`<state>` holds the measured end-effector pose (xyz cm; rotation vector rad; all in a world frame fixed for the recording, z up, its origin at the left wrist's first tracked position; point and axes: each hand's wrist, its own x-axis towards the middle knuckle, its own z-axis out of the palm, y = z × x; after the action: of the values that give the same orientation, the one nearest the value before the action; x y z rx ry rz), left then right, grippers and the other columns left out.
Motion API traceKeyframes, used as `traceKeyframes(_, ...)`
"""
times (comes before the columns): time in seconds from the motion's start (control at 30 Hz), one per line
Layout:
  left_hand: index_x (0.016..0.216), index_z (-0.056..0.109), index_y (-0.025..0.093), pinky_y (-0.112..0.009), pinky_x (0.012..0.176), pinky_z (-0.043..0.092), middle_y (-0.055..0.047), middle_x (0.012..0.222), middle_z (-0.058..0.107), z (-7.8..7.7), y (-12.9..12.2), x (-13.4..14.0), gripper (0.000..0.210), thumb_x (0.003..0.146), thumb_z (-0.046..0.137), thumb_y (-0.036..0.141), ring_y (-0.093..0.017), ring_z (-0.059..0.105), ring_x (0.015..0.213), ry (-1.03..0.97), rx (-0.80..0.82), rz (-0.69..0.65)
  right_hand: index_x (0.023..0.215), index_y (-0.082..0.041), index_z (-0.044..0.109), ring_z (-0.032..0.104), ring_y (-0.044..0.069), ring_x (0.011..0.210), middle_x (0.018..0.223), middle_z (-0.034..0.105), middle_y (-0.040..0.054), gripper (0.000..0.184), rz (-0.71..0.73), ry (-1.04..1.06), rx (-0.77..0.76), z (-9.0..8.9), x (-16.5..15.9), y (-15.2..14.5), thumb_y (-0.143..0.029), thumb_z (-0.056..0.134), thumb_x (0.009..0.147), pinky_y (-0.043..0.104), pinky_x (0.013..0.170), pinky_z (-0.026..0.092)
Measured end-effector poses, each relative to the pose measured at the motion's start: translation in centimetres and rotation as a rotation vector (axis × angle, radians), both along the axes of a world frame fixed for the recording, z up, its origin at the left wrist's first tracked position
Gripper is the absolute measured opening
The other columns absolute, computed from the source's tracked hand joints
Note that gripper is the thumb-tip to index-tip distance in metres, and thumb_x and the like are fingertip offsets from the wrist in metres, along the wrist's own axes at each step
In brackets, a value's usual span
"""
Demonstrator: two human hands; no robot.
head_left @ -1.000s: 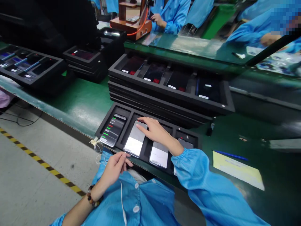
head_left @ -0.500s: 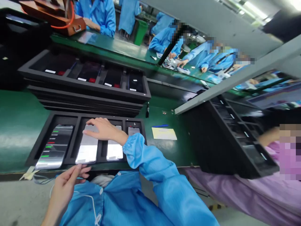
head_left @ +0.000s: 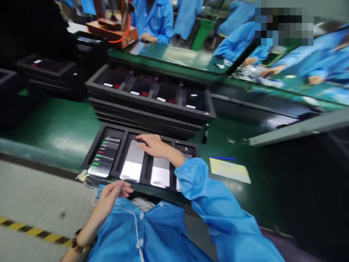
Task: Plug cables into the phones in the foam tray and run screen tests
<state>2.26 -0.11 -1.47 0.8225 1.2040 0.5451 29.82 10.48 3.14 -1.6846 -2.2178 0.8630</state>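
Note:
A black foam tray (head_left: 88,160) holds several phones in separate slots. My left hand (head_left: 113,194) is at the tray's front edge, thumb and fingertips pinched on a thin white cable (head_left: 135,218) by the bottom end of the second phone (head_left: 132,167), whose screen is lit white. Whether the cable's end sits in that phone cannot be made out. My right hand (head_left: 156,145) reaches over the tray, thumb and index finger apart at the second phone's top end. The leftmost phone (head_left: 105,156) shows coloured lines of text. A third phone (head_left: 160,173) has a white screen; my right sleeve partly covers the fourth.
Behind the tray stands a stack of black trays (head_left: 147,109) with phones in the top one. To the right lie a yellow paper (head_left: 229,170), a blue pen (head_left: 223,158) and a black marker (head_left: 205,134). Co-workers in blue sit across the green bench.
The view has swung left, so the bench appears shifted right. Both hands keep nearly the same places at the second phone.

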Motion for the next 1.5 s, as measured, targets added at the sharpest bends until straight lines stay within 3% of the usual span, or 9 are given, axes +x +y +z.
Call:
traceKeyframes(0.17, 0.089, 0.084, 0.013, -0.030, 0.069, 0.056, -0.013, 0.082, 0.084, -0.1, -0.3, 0.1, 0.075, 0.069, 0.087, 0.085, -0.020, 0.072, 0.069, -0.055, 0.020, 0.015, 0.148, -0.026, 0.061, 0.065, 0.032, 0.132, 0.139, 0.074, 0.0126, 0.040, 0.029, 0.032, 0.007, -1.2, 0.4, 0.4, -0.036, 0.058, 0.110, 0.054, 0.118, 0.038)
traceKeyframes(0.47, 0.091, 0.086, 0.012, -0.029, 0.067, 0.052, -0.013, 0.081, 0.084, 0.0, -0.2, 0.2, 0.075, 0.067, 0.090, 0.084, -0.017, 0.064, 0.065, -0.087, 0.035, 0.045, 0.149, -0.026, 0.062, 0.063, 0.033, 0.127, 0.130, 0.072, 0.0123, 0.055, 0.042, -0.008, 0.006, -1.4, -0.1, 0.0, -0.046, 0.073, 0.099, 0.054, 0.116, 0.037)
traceKeyframes(0.67, 0.092, 0.088, 0.012, -0.029, 0.065, 0.050, -0.012, 0.079, 0.083, 0.0, -0.2, 0.1, 0.076, 0.067, 0.090, 0.084, -0.016, 0.062, 0.064, -0.053, 0.067, 0.045, 0.152, -0.029, 0.062, 0.059, 0.037, 0.126, 0.130, 0.068, 0.0131, 0.076, 0.062, -0.045, 0.008, -1.7, 0.1, 0.0, -0.055, 0.087, 0.085, 0.057, 0.116, 0.036)
traceKeyframes(0.83, 0.094, 0.087, 0.012, -0.029, 0.066, 0.051, -0.013, 0.081, 0.083, -0.2, -0.3, -0.1, 0.074, 0.071, 0.088, 0.083, -0.017, 0.064, 0.065, -0.062, 0.083, 0.014, 0.157, -0.037, 0.056, 0.060, 0.034, 0.127, 0.132, 0.068, 0.0096, 0.072, 0.122, -0.026, -0.023, -1.4, 0.9, 0.2, -0.049, 0.083, 0.091, 0.055, 0.117, 0.036)
traceKeyframes(1.03, 0.093, 0.086, 0.012, -0.029, 0.066, 0.051, -0.012, 0.079, 0.082, -0.3, 0.0, -0.1, 0.075, 0.072, 0.086, 0.084, -0.017, 0.066, 0.064, -0.075, 0.094, -0.010, 0.157, -0.034, 0.059, 0.058, 0.037, 0.122, 0.127, 0.064, 0.0120, 0.079, 0.077, -0.077, -0.017, -1.5, 0.1, 0.0, -0.061, 0.085, 0.087, 0.057, 0.116, 0.036)
traceKeyframes(1.5, 0.094, 0.085, 0.011, -0.029, 0.065, 0.051, -0.013, 0.080, 0.082, -0.3, 0.2, -0.3, 0.072, 0.075, 0.086, 0.082, -0.017, 0.066, 0.063, -0.085, 0.105, -0.041, 0.158, -0.033, 0.057, 0.058, 0.036, 0.121, 0.127, 0.064, 0.0125, 0.080, 0.072, -0.099, -0.023, -1.6, -0.2, 0.1, -0.064, 0.082, 0.088, 0.057, 0.116, 0.035)
